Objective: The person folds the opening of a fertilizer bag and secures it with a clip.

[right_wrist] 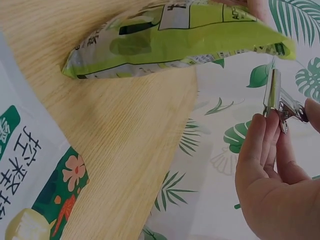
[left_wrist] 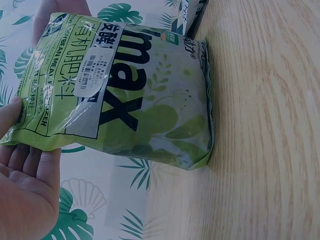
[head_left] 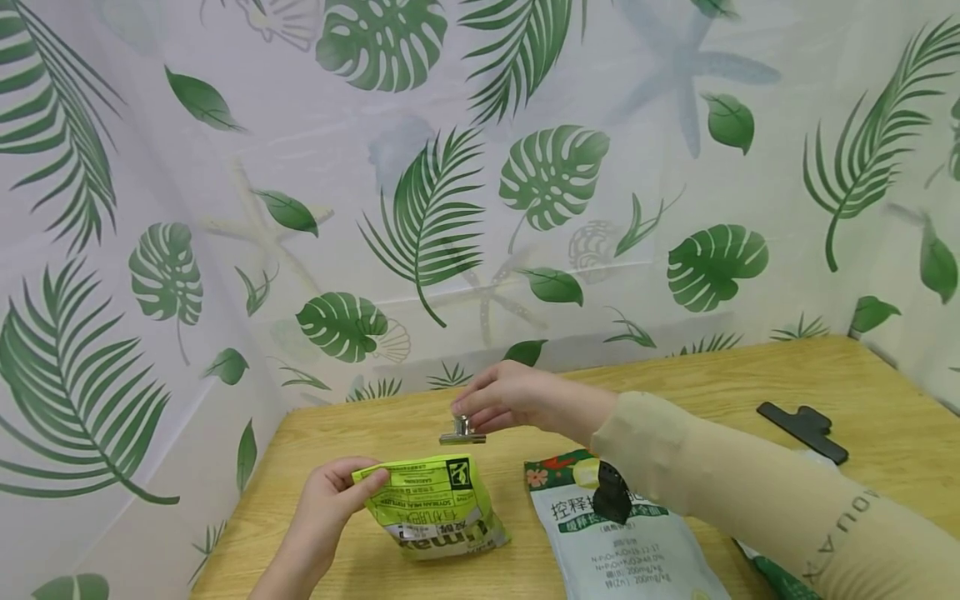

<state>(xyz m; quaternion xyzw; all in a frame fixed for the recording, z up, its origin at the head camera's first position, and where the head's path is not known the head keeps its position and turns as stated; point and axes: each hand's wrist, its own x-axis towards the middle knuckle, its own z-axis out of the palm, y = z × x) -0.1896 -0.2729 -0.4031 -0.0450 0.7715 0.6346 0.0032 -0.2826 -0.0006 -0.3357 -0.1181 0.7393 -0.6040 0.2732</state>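
Observation:
A yellow-green bag of soybean meal fertilizer (head_left: 442, 508) stands on the table, its top edge pinched at one corner by my left hand (head_left: 330, 504). In the left wrist view, the thumb of my left hand (left_wrist: 30, 195) lies on the printed face of the fertilizer bag (left_wrist: 120, 90), the other fingers behind it. Just above the bag's top, and apart from it, my right hand (head_left: 517, 396) holds a silver metal clip (head_left: 462, 429). Seen from the right wrist, thumb and fingers of the right hand (right_wrist: 275, 170) pinch the clip (right_wrist: 280, 100) by its handles.
A white bag with a green floral top (head_left: 615, 533) lies right of the fertilizer bag, partly under the right forearm. Farther right, a black clip (head_left: 806, 429) sits by another, mostly hidden bag. The wooden table (head_left: 360, 429) meets a leaf-patterned wall covering (head_left: 450, 292).

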